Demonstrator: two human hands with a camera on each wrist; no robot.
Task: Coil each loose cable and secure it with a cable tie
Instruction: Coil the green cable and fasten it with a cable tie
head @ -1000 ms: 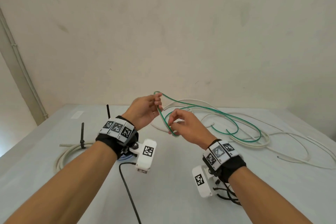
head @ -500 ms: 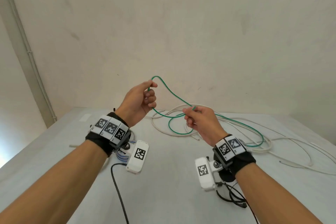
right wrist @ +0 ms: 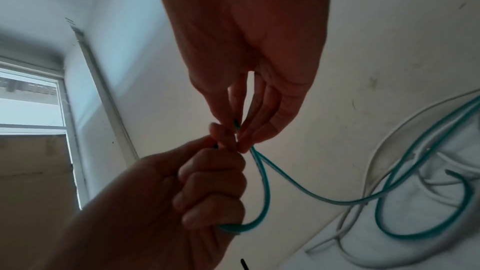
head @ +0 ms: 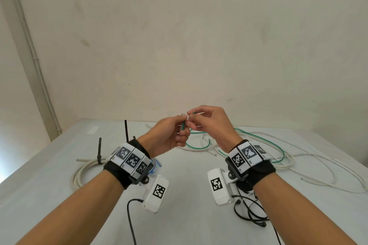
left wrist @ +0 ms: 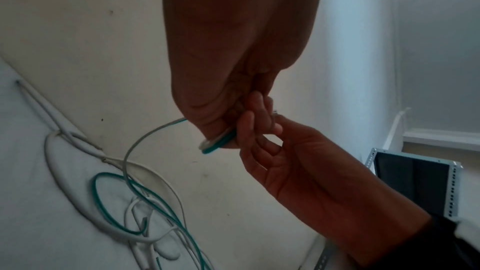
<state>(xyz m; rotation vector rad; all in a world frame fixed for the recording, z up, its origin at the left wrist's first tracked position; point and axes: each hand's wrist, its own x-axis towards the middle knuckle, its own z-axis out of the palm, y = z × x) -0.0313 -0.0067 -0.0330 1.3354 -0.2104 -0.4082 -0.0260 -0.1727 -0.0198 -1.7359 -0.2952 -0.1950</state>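
Above the white table (head: 189,225) I hold a thin green cable (head: 183,125) between both hands, which meet in mid-air. My left hand (head: 182,132) grips a small loop of it in curled fingers; the loop (right wrist: 249,227) shows under the fist in the right wrist view. My right hand (head: 190,119) pinches the green cable (right wrist: 237,127) at the fingertips, right against the left thumb. The rest of the green cable (head: 278,146) trails down and lies in loose curves on the table (left wrist: 109,202) among white cables.
Loose white cables (head: 318,167) sprawl over the table's far right. At the left lies a coiled white cable (head: 79,175) with a black cable tie (head: 99,151); another black tie (head: 125,129) sticks up behind my left wrist. Black camera leads (head: 251,215) hang near me.
My hands, apart half a second ago, have come together. The right hand brought its section of green cable up to the left hand, which keeps its grip.
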